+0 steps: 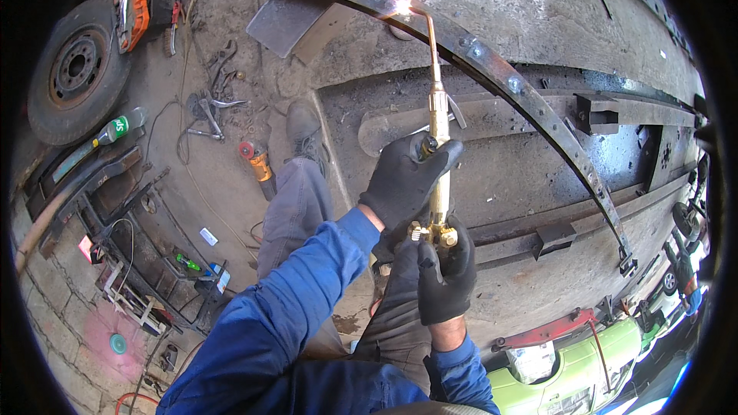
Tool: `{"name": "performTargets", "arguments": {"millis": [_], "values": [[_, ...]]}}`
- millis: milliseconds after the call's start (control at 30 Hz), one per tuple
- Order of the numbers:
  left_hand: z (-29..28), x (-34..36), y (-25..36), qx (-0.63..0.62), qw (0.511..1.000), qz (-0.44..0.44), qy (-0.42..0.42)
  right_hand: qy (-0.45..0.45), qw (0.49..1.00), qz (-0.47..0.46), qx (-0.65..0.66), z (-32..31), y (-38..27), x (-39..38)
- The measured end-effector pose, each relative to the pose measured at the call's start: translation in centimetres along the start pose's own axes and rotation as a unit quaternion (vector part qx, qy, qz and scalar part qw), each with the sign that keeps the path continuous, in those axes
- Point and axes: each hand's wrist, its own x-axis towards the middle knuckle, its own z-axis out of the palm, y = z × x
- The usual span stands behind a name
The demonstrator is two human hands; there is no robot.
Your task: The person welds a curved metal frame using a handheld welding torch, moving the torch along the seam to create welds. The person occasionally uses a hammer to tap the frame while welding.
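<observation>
A brass gas torch [439, 119] with a bent copper tip stands between my hands and points away from me. A bright glow [402, 5] shows at its nozzle, beside a long steel bar [492, 69] with bolt heads along it. My left hand [403, 180], in a black glove, is wrapped round the torch's handle. Lower down, my gloved right hand [447, 280] closes about the torch's rear end by the brass valve knobs [447, 237]. Part of the handle is hidden behind my left fingers.
An orange angle grinder [258, 165] lies by my left boot [306, 131]. Locking pliers [207, 114], a wheel [77, 69] and a plastic bottle [119, 127] lie on the left. A steel frame [477, 230] spreads below the bar. A green car [565, 369] stands lower right.
</observation>
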Motion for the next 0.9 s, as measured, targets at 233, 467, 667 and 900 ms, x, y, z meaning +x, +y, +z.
{"name": "performTargets", "arguments": {"millis": [233,467,667,900], "values": [[-0.19,-0.02,-0.06,0.02,1.0,0.006,-0.006,0.014,0.998,-0.03,-0.058,-0.32,0.54,0.0],[0.0,-0.16,0.22,0.013,1.0,0.007,0.001,0.019,0.997,-0.036,-0.059,-0.44,0.84,0.11],[0.12,-0.04,-0.07,-0.009,1.0,-0.002,0.0,0.013,0.996,-0.045,-0.073,-0.53,0.79,0.14],[0.1,-0.13,-0.01,0.011,1.0,0.008,0.003,0.013,0.996,-0.046,-0.077,-0.62,0.77,0.15]]}}
